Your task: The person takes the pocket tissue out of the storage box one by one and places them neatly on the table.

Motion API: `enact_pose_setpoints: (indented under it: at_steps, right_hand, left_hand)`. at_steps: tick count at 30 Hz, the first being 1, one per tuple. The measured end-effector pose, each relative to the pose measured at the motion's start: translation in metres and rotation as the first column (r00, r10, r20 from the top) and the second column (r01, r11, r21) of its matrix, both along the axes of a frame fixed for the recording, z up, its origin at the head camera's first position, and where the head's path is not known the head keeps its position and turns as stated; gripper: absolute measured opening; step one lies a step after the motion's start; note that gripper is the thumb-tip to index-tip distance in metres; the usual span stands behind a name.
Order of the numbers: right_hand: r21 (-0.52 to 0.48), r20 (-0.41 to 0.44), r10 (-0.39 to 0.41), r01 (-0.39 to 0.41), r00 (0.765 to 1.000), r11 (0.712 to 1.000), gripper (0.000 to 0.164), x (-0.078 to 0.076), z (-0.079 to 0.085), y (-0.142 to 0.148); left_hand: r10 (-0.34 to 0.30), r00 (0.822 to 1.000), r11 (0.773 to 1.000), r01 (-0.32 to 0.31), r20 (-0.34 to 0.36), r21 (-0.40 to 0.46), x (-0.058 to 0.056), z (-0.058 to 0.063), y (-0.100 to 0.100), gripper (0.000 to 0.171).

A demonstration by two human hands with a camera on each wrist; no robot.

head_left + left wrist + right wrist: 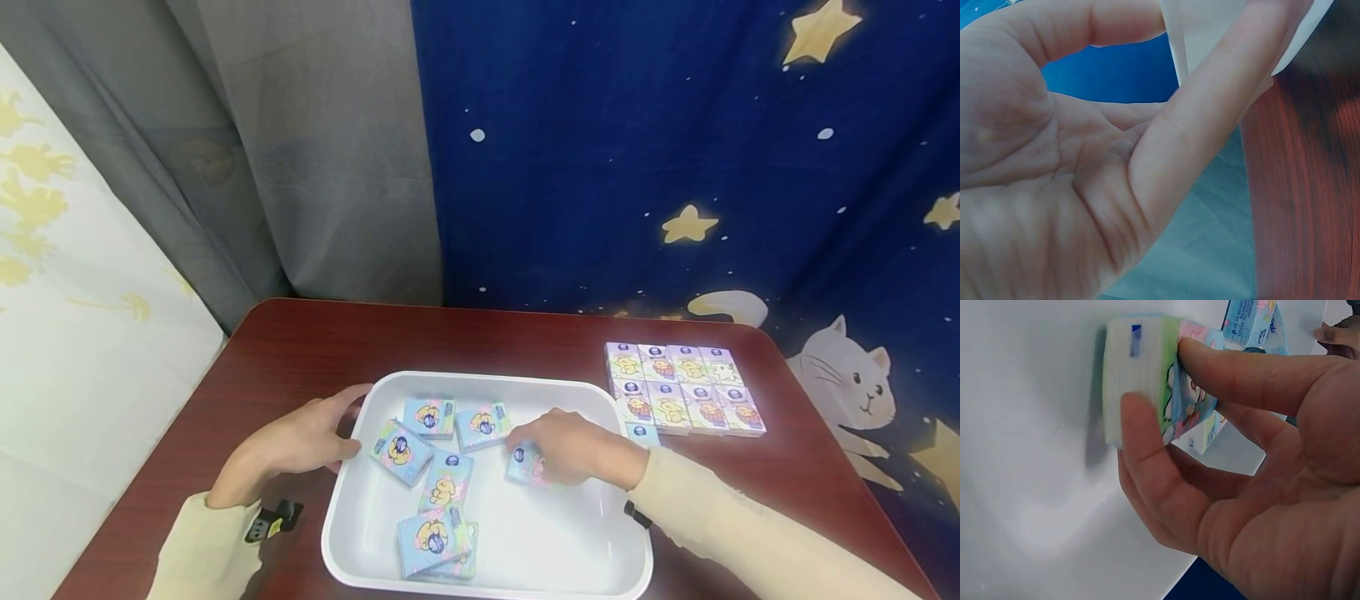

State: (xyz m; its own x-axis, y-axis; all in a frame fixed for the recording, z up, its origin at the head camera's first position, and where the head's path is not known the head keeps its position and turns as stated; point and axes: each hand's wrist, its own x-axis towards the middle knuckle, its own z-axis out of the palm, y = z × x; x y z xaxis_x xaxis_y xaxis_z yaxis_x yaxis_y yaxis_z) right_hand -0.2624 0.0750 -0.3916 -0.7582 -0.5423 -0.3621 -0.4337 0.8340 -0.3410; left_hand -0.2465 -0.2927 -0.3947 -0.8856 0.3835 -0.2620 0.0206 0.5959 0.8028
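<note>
A white plastic tray (555,546) stands on the table with several blue tissue packs (444,482) scattered over its left half; some overlap. My left hand (311,435) holds the tray's left rim, its thumb and fingers bent about the edge in the left wrist view. Inside the tray, right of the loose packs, my right hand (564,447) grips one tissue pack (1138,378) between thumb and fingers. That pack's pale, green-edged side faces the right wrist camera, and the fingers cover part of its cartoon print.
Purple-and-white tissue packs (678,392) lie in two neat rows on the dark red table (480,337), beyond the tray's right corner. One blue pack (642,433) sits just in front of them, partly hidden by the right sleeve. Grey and starry blue curtains hang behind.
</note>
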Motion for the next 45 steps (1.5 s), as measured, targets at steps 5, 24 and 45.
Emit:
enact_pose_setpoints:
  at_steps: [5, 24, 45]
  right_hand:
    - [-0.01, 0.028, -0.033, 0.034, 0.999, 0.999, 0.065, 0.0, 0.002, 0.003]
    - [-0.127, 0.008, 0.018, -0.016, 1.0, 0.992, 0.06, -0.005, 0.019, 0.028]
    - [-0.385, 0.169, -0.012, 0.077, 0.986, 0.92, 0.058, -0.009, 0.036, 0.077]
  left_hand:
    - [0.0, 1.0, 1.0, 0.0, 0.005, 0.003, 0.0, -0.001, -0.001, 0.082]
    - [-0.004, 1.0, 1.0, 0.004, 0.007, 0.003, -0.001, -0.002, -0.001, 0.083]
    - [-0.005, 1.0, 1.0, 0.004, 0.019, 0.018, 0.0, -0.001, -0.001, 0.082]
